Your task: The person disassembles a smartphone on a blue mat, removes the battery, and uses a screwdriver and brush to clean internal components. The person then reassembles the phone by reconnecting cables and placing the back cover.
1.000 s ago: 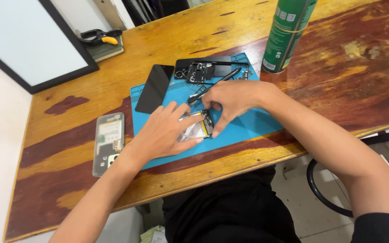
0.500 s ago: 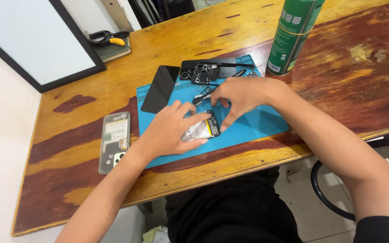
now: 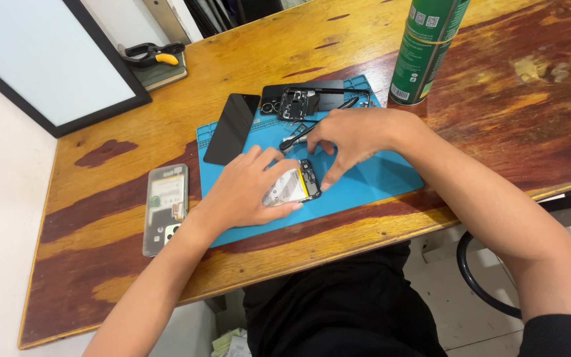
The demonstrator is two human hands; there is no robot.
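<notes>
Now I see little change from a moment ago: my left hand [image 3: 242, 192] still presses the opened phone [image 3: 292, 186] onto the blue mat [image 3: 378, 178], right hand [image 3: 348, 135] fingers gripping tweezers [image 3: 305, 134] above it.

Head camera, looking steeply down, near wooden table [image 3: 166, 132].

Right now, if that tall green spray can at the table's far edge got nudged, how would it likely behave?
The green spray can stands upright, tall and narrow, so it would probably tip rather than slide. Being round, it would likely roll across the bare wooden table once down. It looks rigid metal, so it should not be fragile. Neither hand touches it.
</notes>
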